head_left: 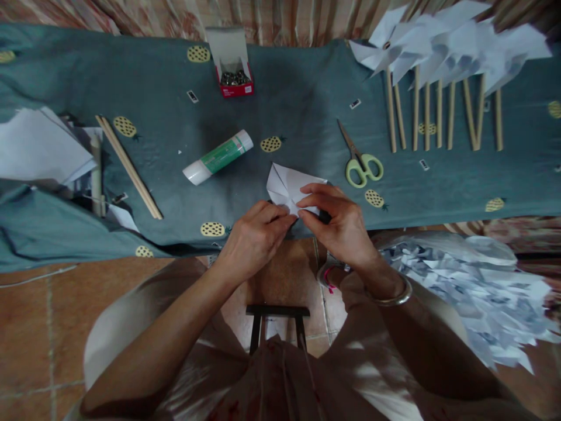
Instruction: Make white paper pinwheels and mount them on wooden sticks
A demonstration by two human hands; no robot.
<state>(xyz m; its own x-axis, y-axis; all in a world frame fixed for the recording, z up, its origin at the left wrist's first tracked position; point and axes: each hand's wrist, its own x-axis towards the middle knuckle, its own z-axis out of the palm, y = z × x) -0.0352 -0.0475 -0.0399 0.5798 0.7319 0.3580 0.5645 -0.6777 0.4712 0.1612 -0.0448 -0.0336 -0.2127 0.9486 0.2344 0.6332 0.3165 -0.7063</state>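
Observation:
A folded white paper piece lies at the near edge of a table covered with a teal pineapple-print cloth. My left hand is curled, its fingertips pinching the paper's near corner. My right hand, with a metal bangle on the wrist, presses fingers down on the paper's right side and pinches it too. Both hands meet at the same fold. A glue stick lies to the left of the paper and green-handled scissors lie to its right.
Several finished paper pinwheels on wooden sticks lie at the back right. A red box of pins stands open at the back. Wooden sticks and white sheets lie left. A bag of paper scraps sits lower right. A stool stands below.

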